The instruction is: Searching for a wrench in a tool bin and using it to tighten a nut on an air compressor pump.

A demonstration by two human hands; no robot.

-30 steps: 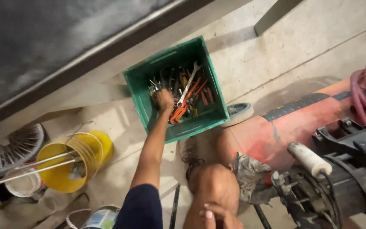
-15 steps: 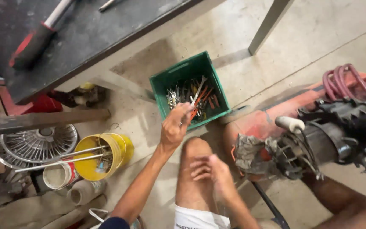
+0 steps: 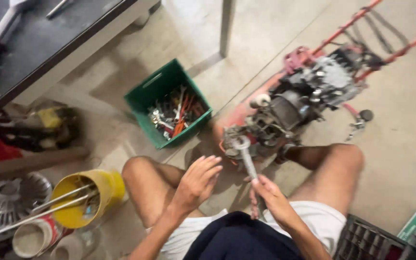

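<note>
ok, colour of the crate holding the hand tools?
Green: the crate sits on the floor ahead of the left hand, seen clearly in the head view.

Soft, even daylight with faint shadows; motion blur smears the whole view, worst toward the edges.

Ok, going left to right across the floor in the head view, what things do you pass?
Metal fan grille → yellow bucket holding metal rods → green crate of hand tools → left hand, open → right hand gripping a wrench → small engine on a red frame → black crate.
</note>
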